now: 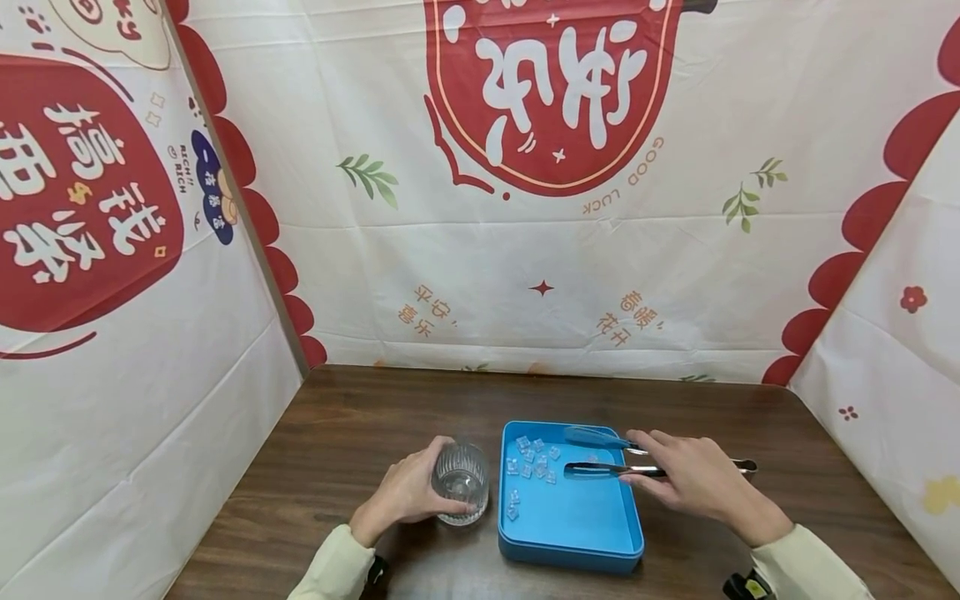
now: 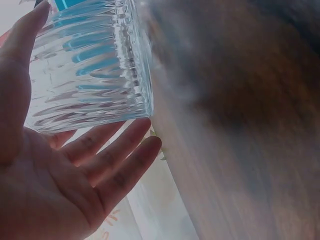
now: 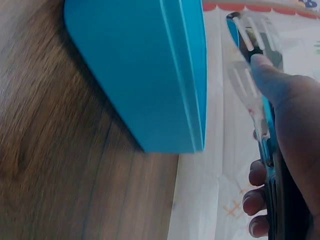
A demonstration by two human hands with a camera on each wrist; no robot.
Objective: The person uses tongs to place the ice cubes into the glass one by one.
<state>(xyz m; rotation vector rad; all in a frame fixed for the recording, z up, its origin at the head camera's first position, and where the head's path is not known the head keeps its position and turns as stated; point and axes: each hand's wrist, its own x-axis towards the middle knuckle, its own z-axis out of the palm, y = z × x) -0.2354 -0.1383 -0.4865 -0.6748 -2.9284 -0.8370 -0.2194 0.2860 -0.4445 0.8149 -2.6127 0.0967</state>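
Observation:
My left hand (image 1: 408, 490) holds a clear ribbed glass (image 1: 461, 485) that stands on the table, with the thumb on its near side. In the left wrist view the fingers (image 2: 120, 177) lie along the glass's ribbed wall. A pair of metal tongs (image 1: 745, 466) is in my right hand (image 1: 693, 477). Its two slotted heads stand apart above the blue tray (image 1: 573, 521). Several small clear cubes (image 1: 541, 463) lie toward the tray's left side. The right wrist view shows my thumb on one arm of the tongs (image 3: 245, 82) and fingers on the other.
The dark wooden table (image 1: 390, 408) carries the glass and the tray side by side. White cloth walls with red prints (image 1: 551, 92) stand behind it and at both sides. The tray's low rim surrounds the cubes.

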